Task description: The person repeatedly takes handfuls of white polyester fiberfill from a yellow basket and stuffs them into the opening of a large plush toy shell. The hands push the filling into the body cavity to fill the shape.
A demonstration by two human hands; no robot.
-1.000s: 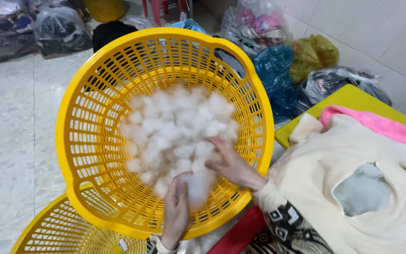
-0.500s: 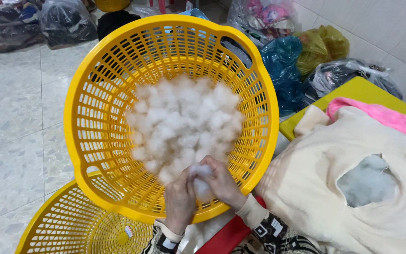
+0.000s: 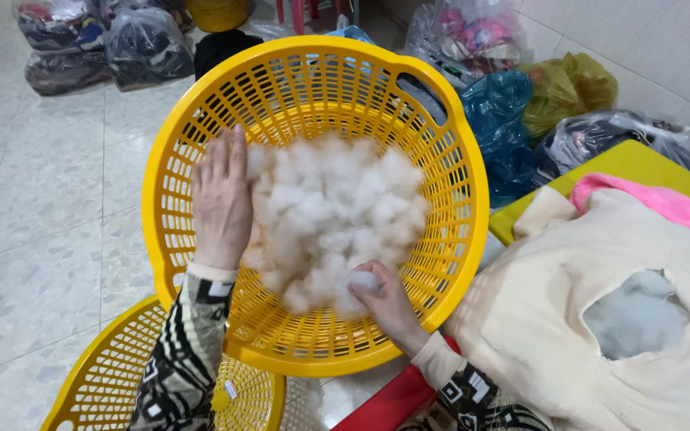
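A round yellow plastic basket (image 3: 457, 136) stands tilted in front of me, holding a pile of white fluffy stuffing (image 3: 337, 199). My left hand (image 3: 221, 199) lies flat, fingers together, against the left side of the pile inside the basket. At the near edge of the pile my right hand (image 3: 389, 299) is closed around a small tuft of the stuffing (image 3: 363, 281). To the right lies a cream plush cover (image 3: 569, 319) with a hole showing stuffing inside (image 3: 636, 315).
A second yellow basket (image 3: 105, 375) sits under the first at lower left. Pink fabric (image 3: 656, 199) and a yellow-green surface (image 3: 640, 164) lie at right. Several filled plastic bags (image 3: 145, 40) and coloured bags (image 3: 569, 88) stand along the tiled floor and wall.
My left hand has moved from the near rim up to the left side of the pile. The right hand stays low at the near edge, still pinching a tuft.
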